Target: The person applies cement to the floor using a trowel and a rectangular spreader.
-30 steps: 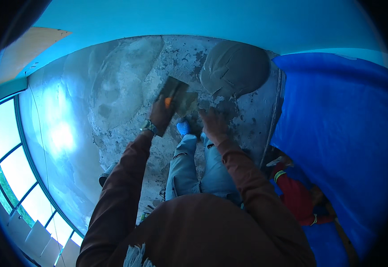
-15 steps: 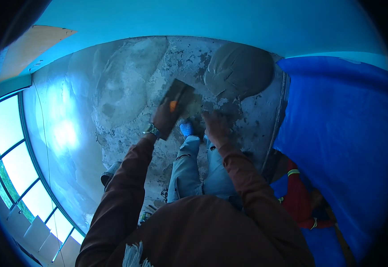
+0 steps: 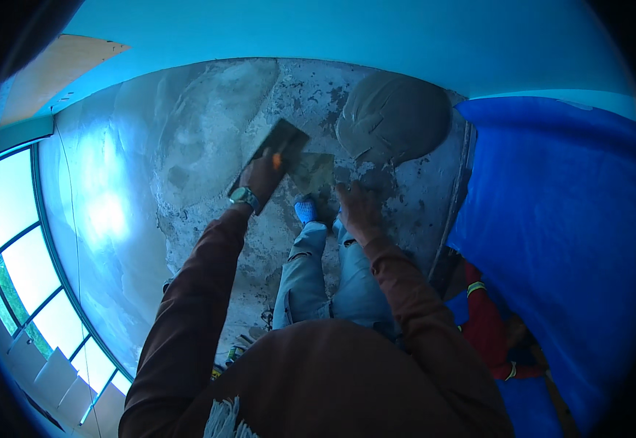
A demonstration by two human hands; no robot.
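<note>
My left hand (image 3: 259, 175), a watch at its wrist, is closed on a flat rectangular trowel (image 3: 289, 135) with an orange handle. Just right of it, my right hand (image 3: 358, 208) grips a wide putty knife (image 3: 311, 169), its blade beside the trowel's lower edge. Both tools are held over the patchy grey floor (image 3: 216, 168), above my foot (image 3: 305, 209) in a blue sock. A mound of wet grey mortar (image 3: 395, 117) lies beyond them on the right, with a smeared surface.
A turquoise wall (image 3: 347, 29) borders the floor ahead. Blue sheeting (image 3: 552, 219) covers the right side, with a red garment (image 3: 482, 328) with yellow-green bands below; whether someone wears it, I cannot tell. Windows (image 3: 18, 204) and a thin cord (image 3: 75, 241) are at the left.
My left hand and the trowel have shifted up and left, partly uncovering the knife's blade. My right hand sits slightly right of where it was a second ago.
</note>
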